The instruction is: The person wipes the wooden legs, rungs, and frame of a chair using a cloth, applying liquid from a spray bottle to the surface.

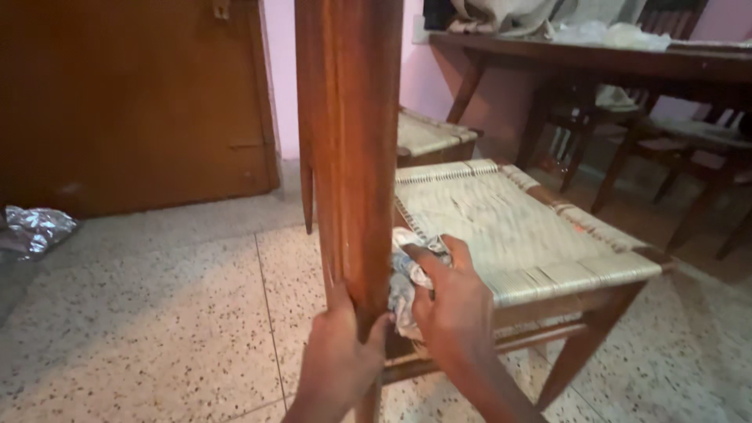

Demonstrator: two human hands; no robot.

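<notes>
Hands, two: left hand [338, 362] grips one chair [523, 235], right hand [453, 301] one cloth [402, 276] (crumpled).

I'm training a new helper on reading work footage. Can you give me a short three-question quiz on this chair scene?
1. True or false: the left hand grips the wooden chair back.
2. What does the right hand press against the chair? A) a crumpled cloth B) a brush C) a hammer
3. What kind of seat does the chair have?

Key:
1. True.
2. A, the crumpled cloth.
3. A pale woven seat in a wooden frame.
</notes>
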